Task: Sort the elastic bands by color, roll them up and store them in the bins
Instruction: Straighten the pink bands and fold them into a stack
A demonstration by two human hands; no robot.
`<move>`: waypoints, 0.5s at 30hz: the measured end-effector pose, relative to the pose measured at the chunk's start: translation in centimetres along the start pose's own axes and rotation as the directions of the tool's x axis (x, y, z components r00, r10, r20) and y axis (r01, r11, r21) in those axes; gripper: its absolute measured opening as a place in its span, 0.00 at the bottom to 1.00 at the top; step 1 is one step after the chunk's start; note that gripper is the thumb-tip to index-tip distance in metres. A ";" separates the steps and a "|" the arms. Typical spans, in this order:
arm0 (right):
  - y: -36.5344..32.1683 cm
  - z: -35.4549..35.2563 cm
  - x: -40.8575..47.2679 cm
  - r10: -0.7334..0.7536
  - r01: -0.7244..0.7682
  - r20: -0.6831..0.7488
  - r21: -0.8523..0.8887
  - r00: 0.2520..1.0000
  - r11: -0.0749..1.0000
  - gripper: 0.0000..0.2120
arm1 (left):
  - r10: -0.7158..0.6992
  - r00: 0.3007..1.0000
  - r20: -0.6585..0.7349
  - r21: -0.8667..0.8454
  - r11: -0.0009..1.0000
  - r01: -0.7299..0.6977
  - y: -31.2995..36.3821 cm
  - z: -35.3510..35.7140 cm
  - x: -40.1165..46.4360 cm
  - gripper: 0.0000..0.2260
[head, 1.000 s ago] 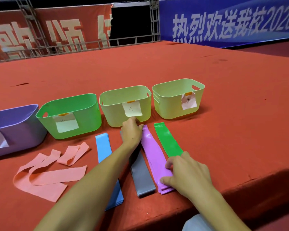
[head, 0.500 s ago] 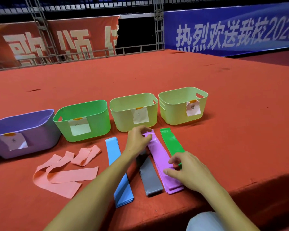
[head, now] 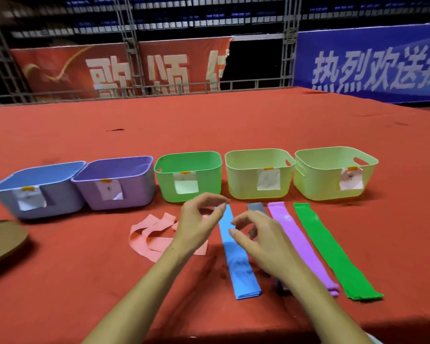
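Observation:
Flat stacks of elastic bands lie side by side on the red cloth: blue (head: 236,259), grey (head: 256,207) mostly hidden under my right hand, purple (head: 292,234) and green (head: 330,252). Loose pink bands (head: 144,235) lie tangled to the left. Behind them stand labelled bins: blue (head: 8,188), purple (head: 137,184), green (head: 209,180) and two pale yellow-green ones (head: 243,180) (head: 315,184). My left hand (head: 199,222) hovers over the pink bands' right end, fingers loosely curled, holding nothing. My right hand (head: 263,242) hovers over the grey band, also holding nothing.
A brown flat object (head: 3,240) lies at the far left of the table. The table's front edge runs just below the band ends. Metal railings and banners stand behind the red surface.
Both hands have lifted off the purple band and drawn left, closer together. The view has swung left, bringing the blue bin and the brown object into sight.

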State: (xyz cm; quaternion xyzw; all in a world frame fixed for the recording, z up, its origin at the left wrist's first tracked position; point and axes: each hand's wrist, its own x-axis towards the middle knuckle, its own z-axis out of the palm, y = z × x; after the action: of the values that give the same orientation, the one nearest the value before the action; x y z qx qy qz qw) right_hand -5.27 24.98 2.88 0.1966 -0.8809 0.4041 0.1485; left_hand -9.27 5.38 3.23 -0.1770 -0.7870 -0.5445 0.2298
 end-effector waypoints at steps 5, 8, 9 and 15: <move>-0.7 4.8 3.5 0.022 -0.017 0.146 -0.034 0.989 0.999 0.08 | -0.152 0.980 -0.126 0.022 0.987 0.156 -4.1 -5.4 -2.8 0.08; 0.4 7.4 5.0 0.037 0.000 0.289 -0.129 0.957 0.992 0.10 | -0.247 0.969 -0.028 0.044 0.968 0.248 -7.0 -7.0 -4.3 0.07; 0.9 8.1 5.3 0.038 0.018 0.334 -0.164 0.942 0.986 0.12 | -0.255 0.967 0.025 0.103 0.962 0.252 -7.6 -7.3 -4.4 0.06; 3.0 9.5 5.3 0.017 0.107 0.438 -0.257 0.899 0.960 0.14 | -0.320 0.911 0.260 0.270 0.930 0.249 -8.5 -7.7 -3.8 0.03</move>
State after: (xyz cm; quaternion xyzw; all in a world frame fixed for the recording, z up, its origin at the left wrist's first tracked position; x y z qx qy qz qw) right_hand -12.33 18.24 -2.83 0.2802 -0.9342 0.2201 -0.0173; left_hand -9.32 -4.87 -3.12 -0.1124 -0.8880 -0.4437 0.0445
